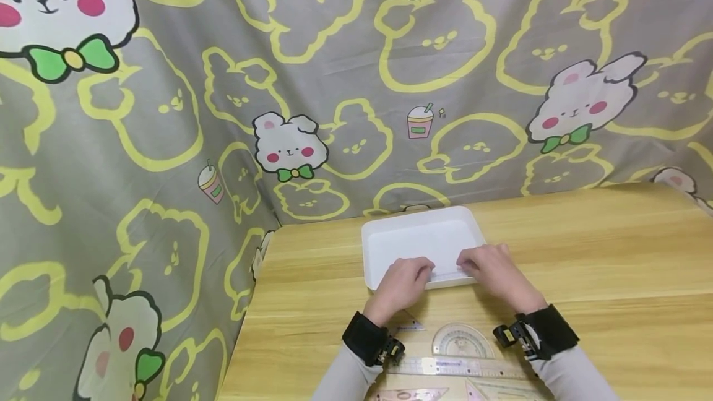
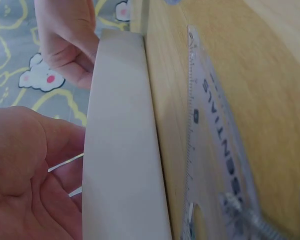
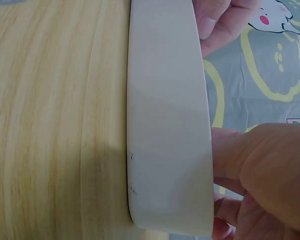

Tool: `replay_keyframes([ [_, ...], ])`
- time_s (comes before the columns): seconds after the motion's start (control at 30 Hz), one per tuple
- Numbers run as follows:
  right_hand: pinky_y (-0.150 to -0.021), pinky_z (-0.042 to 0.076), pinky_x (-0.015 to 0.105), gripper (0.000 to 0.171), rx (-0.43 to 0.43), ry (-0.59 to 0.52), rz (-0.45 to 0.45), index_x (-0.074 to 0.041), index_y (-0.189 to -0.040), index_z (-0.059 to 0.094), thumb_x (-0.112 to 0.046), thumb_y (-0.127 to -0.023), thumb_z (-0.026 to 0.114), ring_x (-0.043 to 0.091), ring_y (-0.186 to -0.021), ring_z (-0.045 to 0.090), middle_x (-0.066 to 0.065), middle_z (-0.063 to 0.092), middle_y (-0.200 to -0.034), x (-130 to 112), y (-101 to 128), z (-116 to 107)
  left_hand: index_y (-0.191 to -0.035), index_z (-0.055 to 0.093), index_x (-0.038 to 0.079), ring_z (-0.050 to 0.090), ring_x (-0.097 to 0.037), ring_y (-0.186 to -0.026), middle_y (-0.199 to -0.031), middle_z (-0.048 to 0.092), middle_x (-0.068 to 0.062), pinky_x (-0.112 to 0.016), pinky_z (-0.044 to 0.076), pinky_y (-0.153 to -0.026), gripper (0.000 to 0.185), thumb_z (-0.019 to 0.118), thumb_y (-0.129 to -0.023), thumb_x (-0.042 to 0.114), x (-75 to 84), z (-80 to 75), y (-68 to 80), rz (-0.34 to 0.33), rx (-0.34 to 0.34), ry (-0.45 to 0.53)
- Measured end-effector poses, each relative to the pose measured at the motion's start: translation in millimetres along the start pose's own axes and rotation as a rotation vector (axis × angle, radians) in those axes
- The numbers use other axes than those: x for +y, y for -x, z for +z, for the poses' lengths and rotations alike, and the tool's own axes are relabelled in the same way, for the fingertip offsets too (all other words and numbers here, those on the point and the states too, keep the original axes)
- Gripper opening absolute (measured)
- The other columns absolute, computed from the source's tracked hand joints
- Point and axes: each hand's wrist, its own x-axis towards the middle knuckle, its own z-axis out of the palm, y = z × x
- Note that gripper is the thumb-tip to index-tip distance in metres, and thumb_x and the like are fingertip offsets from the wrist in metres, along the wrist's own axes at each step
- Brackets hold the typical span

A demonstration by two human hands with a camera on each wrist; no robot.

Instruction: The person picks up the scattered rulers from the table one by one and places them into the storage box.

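Both hands [image 1: 445,277] hold a clear ruler [image 1: 445,275] over the white tray [image 1: 390,243].

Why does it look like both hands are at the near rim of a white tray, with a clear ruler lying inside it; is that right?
Not quite. Both hands, left hand and right hand, are at the white tray near rim, but the clear ruler lies on the table outside it, per the head view.

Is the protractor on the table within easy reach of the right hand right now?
Probably yes: the protractor lies uncovered just beside the right wrist, though the right hand is busy at the white tray.
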Motion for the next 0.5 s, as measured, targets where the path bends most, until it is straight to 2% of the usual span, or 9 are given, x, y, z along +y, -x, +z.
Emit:
replay_keyframes([
  [0.2, -0.074, 0.034, 0.041, 0.009, -0.002, 0.009, -0.007, -0.01, -0.093, 0.079, -0.002, -0.089, 0.076, 0.028, -0.081, 0.071, 0.005, 0.079, -0.091, -1.2, 0.4, -0.5, -0.121, 0.076, 0.009, 0.058, -0.004, -0.081, -0.107, 0.077, 0.0, -0.019, 0.05, -0.081, 0.026, 0.054, -0.108, 0.013, 0.4, -0.2, -0.2, -0.008, -0.015, -0.008],
  [0.4, -0.073, 0.035, 0.041, 0.011, 0.006, 0.028, -0.017, -0.009, -0.093, 0.078, 0.001, -0.089, 0.074, 0.025, -0.076, 0.069, 0.004, 0.078, -0.087, -3.0, 0.7, 0.4, -0.124, 0.073, 0.009, 0.051, -0.005, -0.07, -0.086, 0.067, 0.005, -0.018, 0.044, -0.075, 0.027, 0.051, -0.11, 0.014, -0.5, 0.8, -0.9, -0.011, -0.046, 0.032],
  [0.5, -0.072, 0.035, 0.04, 0.013, 0.009, 0.045, -0.029, -0.009, -0.092, 0.077, 0.003, -0.089, 0.073, 0.022, -0.074, 0.068, 0.001, 0.076, -0.083, -4.4, 0.6, 0.1, -0.126, 0.073, 0.009, 0.053, -0.005, -0.072, -0.084, 0.065, 0.005, -0.019, 0.044, -0.076, 0.027, 0.052, -0.11, 0.016, -0.6, -0.3, -0.4, -0.001, -0.053, 0.039],
])
